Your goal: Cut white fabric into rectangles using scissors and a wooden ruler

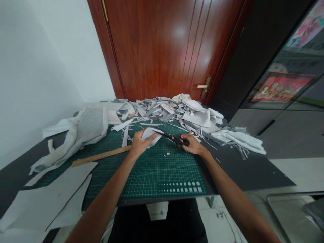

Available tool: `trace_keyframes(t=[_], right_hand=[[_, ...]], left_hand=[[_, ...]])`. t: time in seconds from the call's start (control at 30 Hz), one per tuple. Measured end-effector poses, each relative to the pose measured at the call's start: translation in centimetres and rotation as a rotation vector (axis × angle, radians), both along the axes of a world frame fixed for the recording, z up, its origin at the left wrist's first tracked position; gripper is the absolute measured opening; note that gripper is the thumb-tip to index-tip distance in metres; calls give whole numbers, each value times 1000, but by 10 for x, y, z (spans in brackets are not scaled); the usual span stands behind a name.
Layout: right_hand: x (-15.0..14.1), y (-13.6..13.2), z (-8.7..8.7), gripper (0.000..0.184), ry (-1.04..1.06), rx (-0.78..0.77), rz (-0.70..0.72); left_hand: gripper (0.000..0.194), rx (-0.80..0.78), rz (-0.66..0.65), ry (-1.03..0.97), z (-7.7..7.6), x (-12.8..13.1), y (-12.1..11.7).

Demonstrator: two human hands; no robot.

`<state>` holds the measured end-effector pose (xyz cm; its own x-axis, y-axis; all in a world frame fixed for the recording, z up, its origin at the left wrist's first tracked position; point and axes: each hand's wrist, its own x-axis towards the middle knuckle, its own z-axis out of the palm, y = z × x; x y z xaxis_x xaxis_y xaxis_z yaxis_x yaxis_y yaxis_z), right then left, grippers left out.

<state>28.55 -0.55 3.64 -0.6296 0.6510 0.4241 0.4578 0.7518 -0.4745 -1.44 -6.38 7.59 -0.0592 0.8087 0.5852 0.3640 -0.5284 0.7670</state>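
Note:
Over the middle of a green cutting mat (152, 172), my left hand (140, 143) pinches a small white piece of fabric (152, 141) between thumb and fingers. My right hand (193, 144) is wrapped round the handles of black scissors (174, 138), whose blades point left to the upper edge of that piece. How far the blades are apart is too small to tell. A wooden ruler (101, 156) lies on the mat, its right end passing behind my left wrist. Below the scissors, a small pink bit (168, 153) rests on the mat.
White and grey offcuts (157, 109) are heaped along the back by a wooden door (162, 50). Folded white cloth (239, 140) lies at right. A grey-and-white fabric bundle (91, 125) and large pale sheets (53, 195) occupy the left. The dark table (253, 175) ends at the front right.

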Motion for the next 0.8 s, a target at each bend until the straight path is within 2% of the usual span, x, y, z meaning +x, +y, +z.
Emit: trace_keyframes(t=[0.2,0.37,0.8], right_hand=[[3,1,-1,27,-25,86,-64],[1,-1,-1,32,-23,93,-103],[-1,-1,0,30,88,3,-8]], left_hand=[[33,-2,-72,-1,-1,1,0],[28,22,-73,17,-1,2,0],[25,11,-75,-9,0,4,-2]])
